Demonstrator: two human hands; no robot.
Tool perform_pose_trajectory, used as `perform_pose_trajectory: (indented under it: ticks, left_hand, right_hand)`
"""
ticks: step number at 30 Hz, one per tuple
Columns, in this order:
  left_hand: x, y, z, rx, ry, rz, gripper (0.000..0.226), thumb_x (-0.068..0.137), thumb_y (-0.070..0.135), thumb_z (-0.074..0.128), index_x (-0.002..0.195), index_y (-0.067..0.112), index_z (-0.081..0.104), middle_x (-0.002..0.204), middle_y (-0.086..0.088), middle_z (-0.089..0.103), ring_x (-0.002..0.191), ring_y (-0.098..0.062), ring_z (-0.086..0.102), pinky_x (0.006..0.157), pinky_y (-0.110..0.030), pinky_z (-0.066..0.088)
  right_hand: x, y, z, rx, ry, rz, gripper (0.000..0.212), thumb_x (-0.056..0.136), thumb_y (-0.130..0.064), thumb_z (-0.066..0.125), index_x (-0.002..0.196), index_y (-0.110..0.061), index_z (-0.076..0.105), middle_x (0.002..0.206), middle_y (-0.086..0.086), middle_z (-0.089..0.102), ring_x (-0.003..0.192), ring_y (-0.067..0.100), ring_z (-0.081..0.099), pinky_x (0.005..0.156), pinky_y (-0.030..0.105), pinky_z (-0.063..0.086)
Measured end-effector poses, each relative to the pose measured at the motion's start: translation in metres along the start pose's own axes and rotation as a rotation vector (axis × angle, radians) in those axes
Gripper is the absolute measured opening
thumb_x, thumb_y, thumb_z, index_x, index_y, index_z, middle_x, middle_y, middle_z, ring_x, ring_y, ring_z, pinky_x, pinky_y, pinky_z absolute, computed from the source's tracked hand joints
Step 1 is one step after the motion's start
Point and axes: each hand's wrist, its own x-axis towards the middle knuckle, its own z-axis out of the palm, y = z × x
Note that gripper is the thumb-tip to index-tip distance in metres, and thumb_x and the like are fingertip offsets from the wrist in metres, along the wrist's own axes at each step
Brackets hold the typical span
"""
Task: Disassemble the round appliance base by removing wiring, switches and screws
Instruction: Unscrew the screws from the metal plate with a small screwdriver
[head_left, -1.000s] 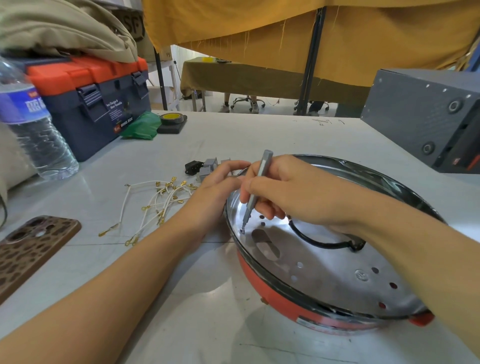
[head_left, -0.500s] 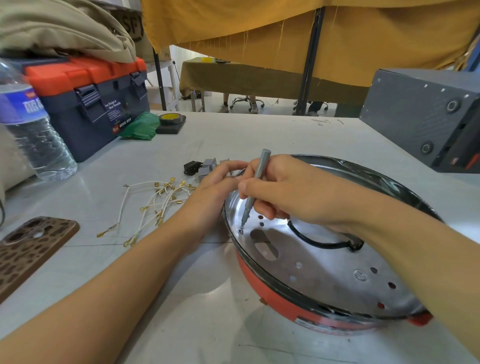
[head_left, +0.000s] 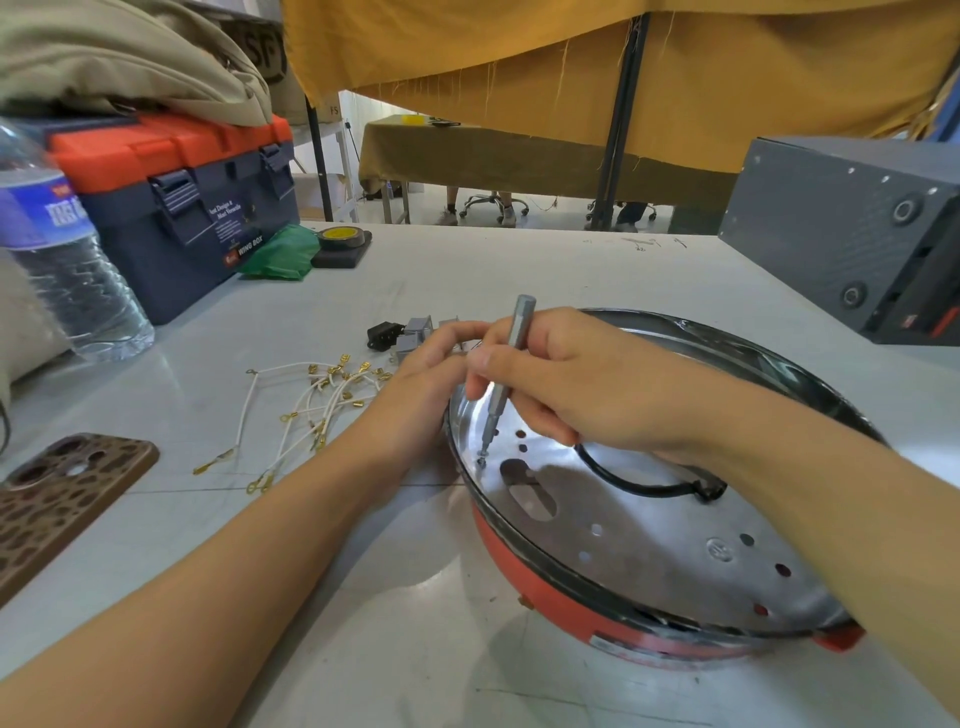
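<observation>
- The base (head_left: 649, 525), round with an orange-red shell and a shiny perforated metal plate inside, sits on the table (head_left: 415, 649) at about 4 o'clock from the middle of the view, its far side raised a little.
- The right hand (head_left: 576, 384) comes in from 4 o'clock and pinches a slim grey screwdriver (head_left: 504, 374) between thumb and curled fingers. The tool stands nearly upright, leaning slightly toward 1 o'clock.
- The driver's tip meets a small screw (head_left: 481, 460) on the plate, at the base's 9 o'clock edge.
- The left hand (head_left: 431, 369) reaches in from 7 o'clock and rests against the base's rim at about 10 o'clock, fingers bent over the edge. Whether they actually clamp the rim I cannot tell, since the right hand hides the fingertips.
- A black cable (head_left: 639, 480) loops across the plate, just toward 4 o'clock of the right hand.
- Loose white wires (head_left: 311, 410) with brass terminals lie in a tangle on the table at 9 o'clock from the base, apart from it.
- Grey switches (head_left: 415, 332) and a black socket (head_left: 383, 332) lie just beyond the left hand, toward 11 o'clock.
- Farther off at 10 o'clock stand a toolbox (head_left: 171, 208) and a water bottle (head_left: 67, 260). A green bag (head_left: 280, 254) and a roll of tape (head_left: 340, 238) lie beside the toolbox.
- A brown phone case (head_left: 57, 493) lies at 8 o'clock, and a grey box (head_left: 852, 228) stands at 2 o'clock.
</observation>
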Motion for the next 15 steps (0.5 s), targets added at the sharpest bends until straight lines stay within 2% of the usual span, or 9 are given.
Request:
perform_pose_trajectory:
  ticks: [3, 7, 11, 15]
  left_hand:
    - [-0.0007, 0.0015, 0.0004, -0.029, -0.008, -0.031, 0.027, 0.091, 0.008, 0.044, 0.114, 0.013, 0.057, 0.069, 0.006, 0.069, 0.063, -0.005, 0.067, 0.052, -0.015, 0.052]
    - [0.001, -0.0009, -0.0034, 0.107, 0.035, -0.012, 0.026, 0.09, 0.014, 0.046, 0.111, 0.021, 0.06, 0.09, 0.001, 0.068, 0.077, -0.008, 0.067, 0.064, -0.023, 0.052]
    - [0.0007, -0.002, -0.0035, 0.152, 0.042, 0.017, 0.02, 0.093, 0.021, 0.045, 0.107, 0.021, 0.059, 0.079, 0.007, 0.069, 0.077, -0.007, 0.068, 0.067, -0.021, 0.053]
    - [0.0, 0.0, -0.0015, 0.099, 0.044, 0.021, 0.021, 0.092, 0.016, 0.047, 0.108, 0.015, 0.06, 0.081, 0.009, 0.068, 0.076, -0.004, 0.067, 0.064, -0.017, 0.052]
  right_hand:
    - [-0.0007, -0.001, 0.0002, 0.01, -0.015, 0.021, 0.026, 0.098, -0.018, 0.045, 0.076, -0.018, 0.059, 0.044, 0.001, 0.049, 0.041, 0.008, 0.037, 0.043, 0.012, 0.035]
    - [-0.0005, -0.0012, -0.0005, 0.013, -0.034, 0.032, 0.024, 0.095, -0.018, 0.048, 0.075, -0.014, 0.06, 0.051, 0.001, 0.052, 0.046, 0.006, 0.043, 0.049, 0.017, 0.038]
    - [-0.001, -0.0033, 0.0007, 0.009, -0.014, -0.012, 0.036, 0.095, -0.036, 0.05, 0.069, -0.015, 0.064, 0.053, -0.001, 0.05, 0.047, 0.004, 0.044, 0.049, 0.012, 0.038]
    - [-0.0004, -0.0019, 0.0002, 0.008, 0.009, -0.017, 0.038, 0.1, -0.028, 0.045, 0.073, -0.008, 0.064, 0.04, -0.007, 0.042, 0.038, 0.003, 0.035, 0.043, 0.011, 0.033]
